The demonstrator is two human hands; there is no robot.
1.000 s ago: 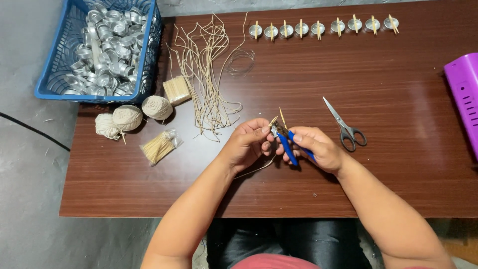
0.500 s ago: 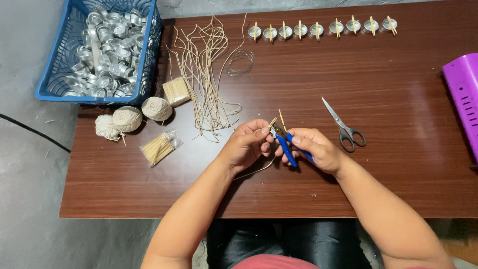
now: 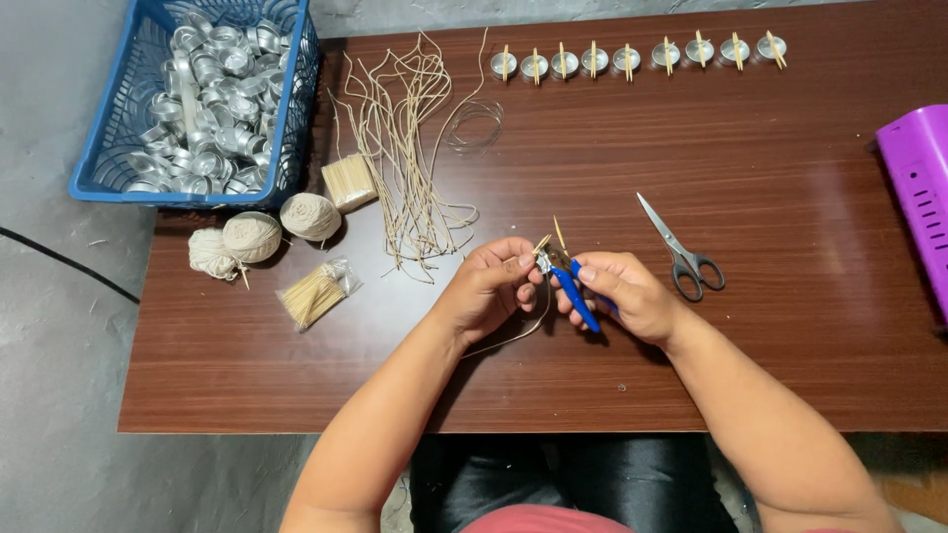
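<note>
A dark wood-grain counter (image 3: pixel 790 326) stands on a grey concrete floor (image 3: pixel 59 375), where a black cable (image 3: pixel 69 265) runs. At the counter's far left corner a blue plastic basket (image 3: pixel 99 148) overhangs the edge, filled with empty silver tealight cups (image 3: pixel 212 84). Along the far edge runs a row of tealight cups with sticks laid across them (image 3: pixel 632 57). A purple box (image 3: pixel 923 188) sits at the right edge. The left hand (image 3: pixel 489 286) pinches a waxed wick (image 3: pixel 513 331) that trails onto the counter near the front middle. The right hand (image 3: pixel 622 291) is closed around blue-handled pliers (image 3: pixel 571 286), their tips meeting the wick's upper end.
</note>
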